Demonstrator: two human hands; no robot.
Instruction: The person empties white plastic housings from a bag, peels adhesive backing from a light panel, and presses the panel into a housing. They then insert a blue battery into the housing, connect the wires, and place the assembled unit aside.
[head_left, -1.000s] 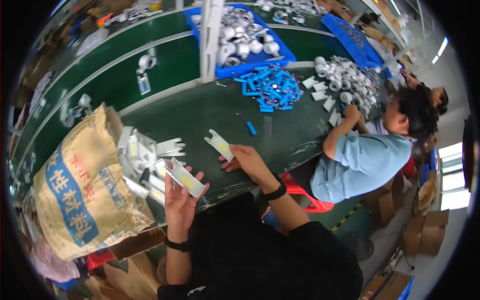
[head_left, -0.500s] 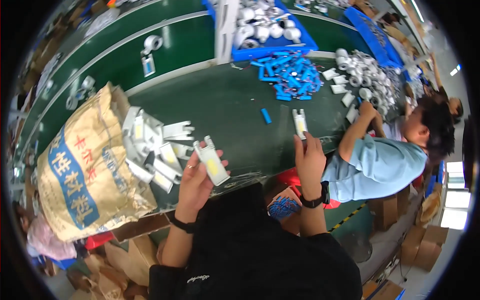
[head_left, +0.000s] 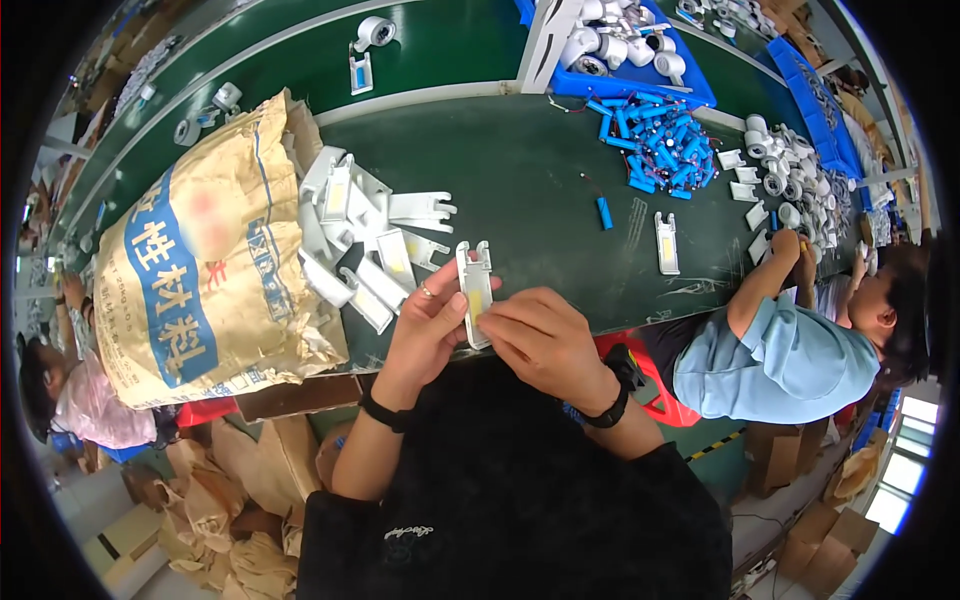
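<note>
White casing [head_left: 474, 290]: lay between the two hands, at the near edge of the worktop [head_left: 520, 190], its pronged end away from the person and its yellow strip facing up; that angle probably kept the strip in plain sight and within reach of both hands.

Left hand [head_left: 425, 335]: gripped the casing from its left side, thumb on the face and fingers behind, likely to steady it and leave the other hand free.

Right hand [head_left: 550, 340]: came in from the right, fingertips gathered at the casing's lower right edge; whether they pinched it or only touched it could not be told.

Spare casing [head_left: 667, 245]: rested alone beyond the right hand and to its right, strip up, apart from the heap, perhaps to keep it separate.

Casing pile [head_left: 335, 190]: spread just beyond the left hand and to its left, at the mouth of the sack [head_left: 130, 330], presumably to be close to hand.

Blue cylinders [head_left: 655, 180]: heaped well beyond the right hand, with a lone cylinder [head_left: 604, 213] nearer.

Co-worker [head_left: 780, 355]: sat to the right of both hands, arms over the worktop.
</note>
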